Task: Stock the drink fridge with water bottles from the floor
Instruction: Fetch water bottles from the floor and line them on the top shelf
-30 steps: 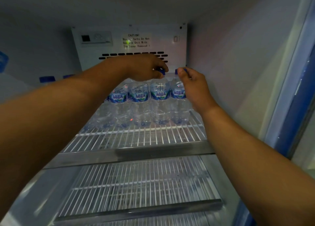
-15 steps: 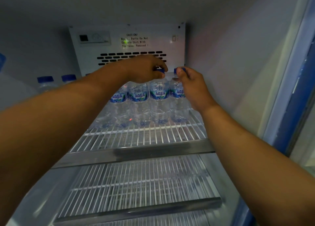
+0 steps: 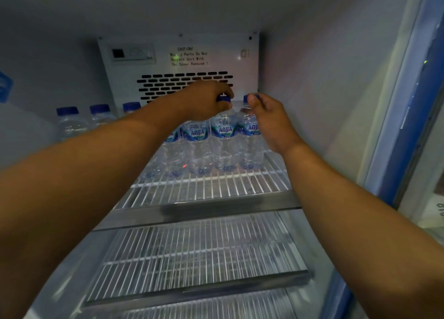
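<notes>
Both hands are up at the fridge's (image 3: 324, 97) top shelf (image 3: 206, 209)! Left hand (image 3: 204, 101) has its fingers curled round the blue cap of 1 water bottle (image 3: 223, 148). Right hand (image 3: 270, 120) pinches the top of the end bottle (image 3: 249, 152) just beside it. Both bottles stand upright on the wire rack.

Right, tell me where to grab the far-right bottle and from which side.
Take the far-right bottle by its blue cap and neck, from above and the front. It stands upright, the next bottle close on its left, so the body is crowded. The right hand pinches there.
</notes>
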The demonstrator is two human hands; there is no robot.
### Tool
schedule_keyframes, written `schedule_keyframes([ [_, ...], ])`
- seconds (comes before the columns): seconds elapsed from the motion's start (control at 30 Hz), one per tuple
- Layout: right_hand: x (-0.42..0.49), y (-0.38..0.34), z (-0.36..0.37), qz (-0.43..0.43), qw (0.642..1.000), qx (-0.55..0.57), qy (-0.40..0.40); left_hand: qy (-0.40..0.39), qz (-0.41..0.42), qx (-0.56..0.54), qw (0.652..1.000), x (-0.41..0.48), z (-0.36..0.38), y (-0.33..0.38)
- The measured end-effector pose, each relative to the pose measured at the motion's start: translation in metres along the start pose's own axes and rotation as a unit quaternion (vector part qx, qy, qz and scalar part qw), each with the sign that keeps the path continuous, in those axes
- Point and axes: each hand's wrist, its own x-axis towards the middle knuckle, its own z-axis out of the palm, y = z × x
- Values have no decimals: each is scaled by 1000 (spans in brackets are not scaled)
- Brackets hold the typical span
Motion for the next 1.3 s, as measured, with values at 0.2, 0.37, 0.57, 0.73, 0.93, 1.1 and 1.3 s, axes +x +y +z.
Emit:
schedule_keyframes([
  [0.2,-11,-11,-1,4,997,-61,42,65,25,21,997,-26,4,-3],
  [0.37,-52,-26,-5,-59,976,-195,74,79,-1,-47,996,-87,5,-3],
  [0.57,-140,-49,11,-115,942,-316,14,75,12,-85,993,-176,17,2],
  [0.73,-213,-54,38,-127,916,-379,-31,70,-2,-109,992,-255,34,18],
  [0.93,-315,-32,71,-76,919,-363,-136,23,-75,-153,985,-374,75,39],
  [1.1,-424,7,96,-4,912,-323,-252,-17,-159,-193,968,-486,117,67],
  [1.3,-567,63,134,113,878,-285,-367,-97,-300,-238,919,-629,179,85],
])
